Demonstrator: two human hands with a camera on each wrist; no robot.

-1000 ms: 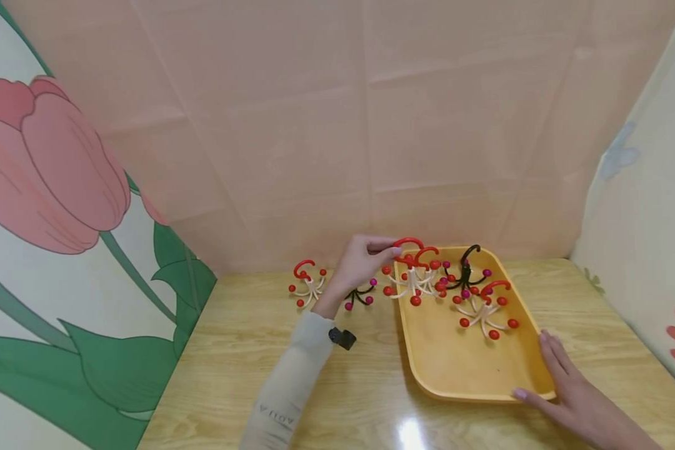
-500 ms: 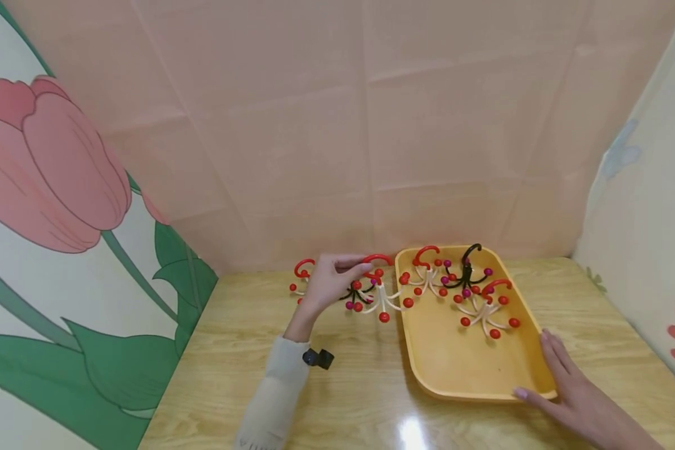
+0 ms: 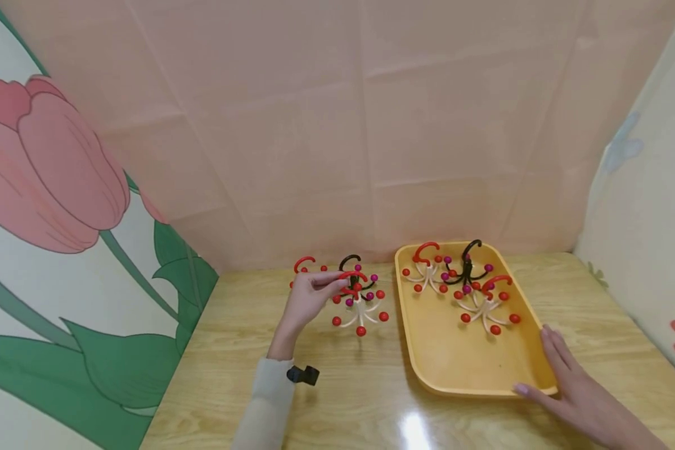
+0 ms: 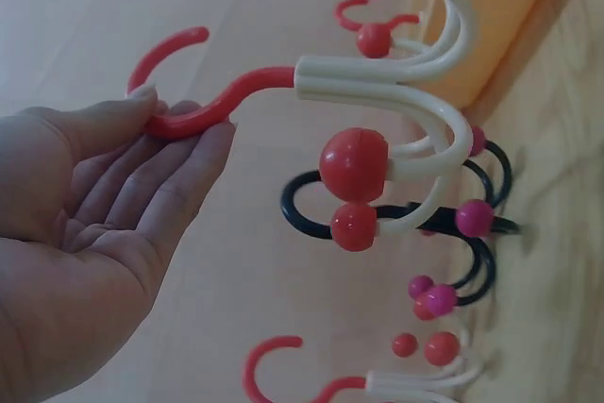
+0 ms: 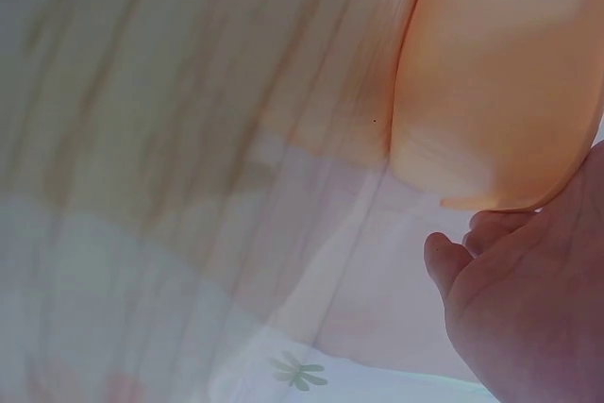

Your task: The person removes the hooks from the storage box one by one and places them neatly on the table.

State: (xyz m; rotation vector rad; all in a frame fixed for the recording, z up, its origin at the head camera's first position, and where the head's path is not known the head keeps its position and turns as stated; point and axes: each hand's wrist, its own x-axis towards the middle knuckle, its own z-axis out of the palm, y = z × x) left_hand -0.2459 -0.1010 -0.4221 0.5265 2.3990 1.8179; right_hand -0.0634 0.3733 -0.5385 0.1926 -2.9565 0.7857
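Note:
My left hand (image 3: 305, 304) pinches the red S-shaped hook of a white multi-arm hanging hook (image 3: 359, 308) with red ball tips. In the left wrist view thumb and fingers close on the red curve, while the white arms (image 4: 344, 79) hang free. Right behind it on the table stands a black hanging hook (image 3: 350, 261) with magenta balls, partly covered in the head view. Another red-and-white hanging hook (image 3: 305, 263) is mostly hidden behind my left hand. My right hand (image 3: 582, 390) grips the front right corner of a yellow tray (image 3: 403, 319), thumb on the front rim and fingers along the side.
Inside the tray's far half stand two red-and-white hanging hooks (image 3: 486, 306) and a black one (image 3: 467, 272). The wooden table (image 3: 349, 400) meets a pink cloth backdrop (image 3: 292, 156). Flower-printed panels (image 3: 62, 162) border it on both sides.
My left hand has carried the red-and-white hanging hook from over the tray's left rim leftward and nearer, to in front of the black one on the table. The right hand stays put.

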